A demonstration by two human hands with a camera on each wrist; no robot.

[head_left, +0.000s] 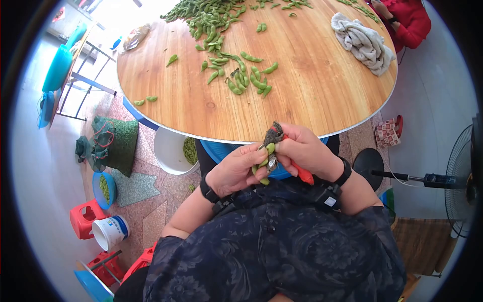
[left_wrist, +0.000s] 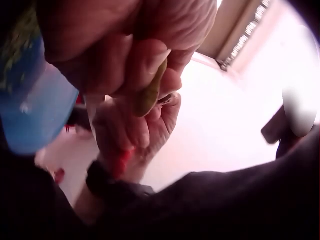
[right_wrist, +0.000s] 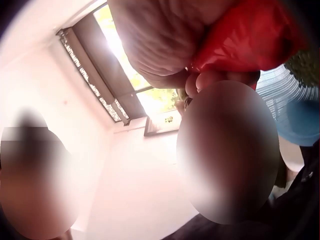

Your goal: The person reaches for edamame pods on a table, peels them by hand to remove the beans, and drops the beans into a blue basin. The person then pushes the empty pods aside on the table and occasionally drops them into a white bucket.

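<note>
Low in front of the table edge, my two hands meet. The left hand (head_left: 236, 168) pinches green soybean pods (head_left: 264, 163) between thumb and fingers; one pod (left_wrist: 150, 95) pokes out below its fingers in the left wrist view. My right hand (head_left: 304, 151) grips red-handled scissors (head_left: 303, 173), close against the pods. Their red handle (right_wrist: 245, 37) fills the palm in the right wrist view. Shiny metal (head_left: 272, 162) shows between the hands, and a dark, dirty-looking piece (head_left: 274, 133) sticks up above the fingertips. The fingers hide most of the scissors.
On the round wooden table (head_left: 312, 90) lie a heap of pods (head_left: 206, 17), scattered pods and a grey cloth (head_left: 362, 43). A white bucket (head_left: 168, 156) with pods stands below left. A fan (head_left: 460, 181) is at right; another person in red (head_left: 415, 22) sits across.
</note>
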